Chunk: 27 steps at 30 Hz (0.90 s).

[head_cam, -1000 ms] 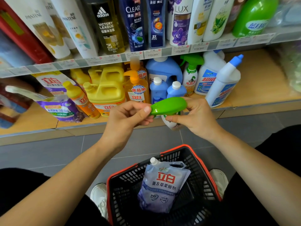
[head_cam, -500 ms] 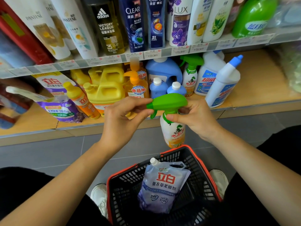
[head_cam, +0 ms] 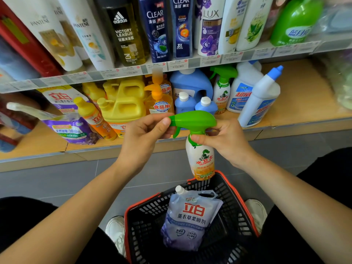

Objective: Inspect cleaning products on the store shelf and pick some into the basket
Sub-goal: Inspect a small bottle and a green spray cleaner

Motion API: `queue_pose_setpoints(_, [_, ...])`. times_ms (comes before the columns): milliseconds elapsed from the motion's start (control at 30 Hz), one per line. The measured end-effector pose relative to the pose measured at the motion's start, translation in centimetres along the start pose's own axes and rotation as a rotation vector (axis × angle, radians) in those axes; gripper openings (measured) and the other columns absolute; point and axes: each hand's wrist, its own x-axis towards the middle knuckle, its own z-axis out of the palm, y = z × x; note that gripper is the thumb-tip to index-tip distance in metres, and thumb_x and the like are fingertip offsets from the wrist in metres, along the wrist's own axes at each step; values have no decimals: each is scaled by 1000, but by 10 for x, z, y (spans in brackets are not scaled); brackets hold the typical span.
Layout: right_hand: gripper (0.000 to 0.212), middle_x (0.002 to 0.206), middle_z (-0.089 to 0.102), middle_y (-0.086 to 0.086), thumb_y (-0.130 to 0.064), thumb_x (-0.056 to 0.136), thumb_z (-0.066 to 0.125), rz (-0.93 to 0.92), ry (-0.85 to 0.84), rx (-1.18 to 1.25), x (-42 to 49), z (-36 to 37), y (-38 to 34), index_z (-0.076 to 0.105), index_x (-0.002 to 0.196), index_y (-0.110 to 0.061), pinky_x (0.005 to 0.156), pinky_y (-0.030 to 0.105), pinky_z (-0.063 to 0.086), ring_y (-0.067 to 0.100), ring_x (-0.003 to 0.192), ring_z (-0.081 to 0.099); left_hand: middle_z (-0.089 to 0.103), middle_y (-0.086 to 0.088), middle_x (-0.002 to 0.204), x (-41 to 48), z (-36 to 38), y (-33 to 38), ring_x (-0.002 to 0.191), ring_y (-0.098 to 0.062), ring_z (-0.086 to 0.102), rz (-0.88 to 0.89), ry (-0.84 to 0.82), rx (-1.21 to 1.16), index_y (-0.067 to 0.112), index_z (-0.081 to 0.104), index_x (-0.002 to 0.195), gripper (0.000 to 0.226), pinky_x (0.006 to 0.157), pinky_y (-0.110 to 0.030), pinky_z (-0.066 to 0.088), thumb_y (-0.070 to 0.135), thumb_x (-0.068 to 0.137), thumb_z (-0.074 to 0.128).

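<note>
Spray bottle (head_cam: 202, 161) hangs upright, long axis vertical, over the far rim of the basket (head_cam: 144, 225), right hand (head_cam: 226, 141) pinching its neck, left hand (head_cam: 141, 138) pinching the green nozzle tip (head_cam: 172, 119), so the basket lies below and slightly toward the person

The wooden lower shelf (head_cam: 304, 96) carries a big yellow jug (head_cam: 123, 105); left of the jug lie a slim yellow-capped bottle (head_cam: 95, 119) and a purple pouch (head_cam: 72, 130); right of it stand an orange pump bottle (head_cam: 160, 105), a blue jug (head_cam: 192, 82), a green-trigger spray bottle (head_cam: 222, 94) and white bottles (head_cam: 257, 103); above the jug, the upper shelf (head_cam: 192, 62) holds shampoo bottles (head_cam: 156, 29); below and right of the jug, a basket (head_cam: 144, 221) sits on the grey tiled floor (head_cam: 57, 183).
</note>
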Motion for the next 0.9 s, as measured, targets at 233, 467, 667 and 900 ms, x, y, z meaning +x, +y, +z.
queue_pose_setpoints(233, [31, 104, 77, -5, -41, 69, 82, 47, -38, 43, 1, -1, 1, 78, 99, -37, 93, 37, 56, 15, 103, 71, 74, 5, 89, 2, 1, -4, 82, -8, 70, 67, -53, 93, 12, 69, 104, 24, 76, -22, 57, 18, 81, 72])
queue_pose_setpoints(467, [13, 103, 77, 1, -21, 84, 69, 184, -128, 175, 3, 0, 10, 73, 97, -18, 82, 23, 55, 14, 100, 72, 74, 8, 75, 0, 5, -9, 67, -6, 66, 21, -121, 77, 14, 70, 92, 11, 66, -20, 55, 19, 83, 68])
queue_pose_setpoints(667, [26, 109, 75, 7, -23, 89, 64, 225, -173, 253, 2, 8, 14, 67, 109, -7, 89, 30, 54, 21, 106, 69, 74, 8, 71, -2, 7, -8, 63, -1, 66, 10, -107, -6, 8, 68, 88, 8, 62, -15, 53, 13, 82, 67])
queue_pose_setpoints(900, [37, 107, 75, 8, -26, 88, 60, 233, -134, 251, 5, 12, 11, 66, 113, 1, 87, 29, 54, 20, 102, 70, 77, 7, 81, -3, 4, -6, 74, -10, 73, 95, -42, 147, 20, 73, 93, 15, 71, -25, 60, 23, 79, 77])
